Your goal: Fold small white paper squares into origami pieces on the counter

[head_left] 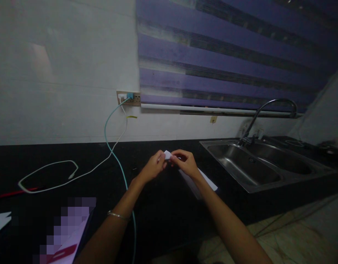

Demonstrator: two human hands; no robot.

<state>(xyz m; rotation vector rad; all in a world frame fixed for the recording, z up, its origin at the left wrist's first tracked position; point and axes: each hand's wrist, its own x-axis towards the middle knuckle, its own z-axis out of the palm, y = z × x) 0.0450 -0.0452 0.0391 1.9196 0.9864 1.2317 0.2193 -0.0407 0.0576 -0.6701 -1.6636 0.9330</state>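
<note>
Between my two hands, above the black countertop [163,205], is a small folded piece of white paper [167,154]. My left hand [155,165] pinches its left side, thumb and fingers pressed together. On the right side, my right hand [185,161] grips it between thumb and fingertips. How the paper is folded cannot be made out, as the fingers cover most of it. Partly hidden under my right wrist, a white sheet of paper [209,180] lies on the counter. A silver bracelet circles my left wrist.
A steel double sink [240,165] with a curved faucet [257,113] is set in the counter at right. Teal cable [120,167] and white cable [88,171] run from a wall socket [135,98]. A red pen-like stick [11,192] and a partly blurred purple-lit screen [72,227] lie at left.
</note>
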